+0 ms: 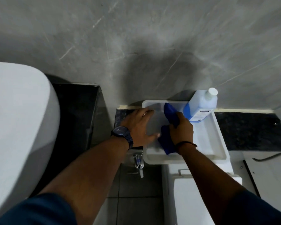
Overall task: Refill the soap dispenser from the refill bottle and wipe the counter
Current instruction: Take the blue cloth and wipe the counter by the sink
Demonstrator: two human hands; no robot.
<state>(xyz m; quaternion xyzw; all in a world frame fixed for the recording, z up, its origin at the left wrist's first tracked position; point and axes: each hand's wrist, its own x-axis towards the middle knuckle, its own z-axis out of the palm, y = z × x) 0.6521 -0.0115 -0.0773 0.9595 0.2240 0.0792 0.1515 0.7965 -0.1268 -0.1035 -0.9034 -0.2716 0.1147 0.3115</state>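
Wiping white tray (204, 140) with blue cloth (170, 116) grasped in right hand (182, 129), bracing rim with flat, released left hand (136, 127); next, likely sweeping toward refill bottle (201, 106).

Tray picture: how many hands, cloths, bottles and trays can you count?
hands: 2 (left hand, right hand)
blue cloth: 1
refill bottle: 1
white tray: 1
Total: 5

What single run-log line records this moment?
left hand: rests on white tray | right hand: grips blue cloth inside tray | refill bottle: capped
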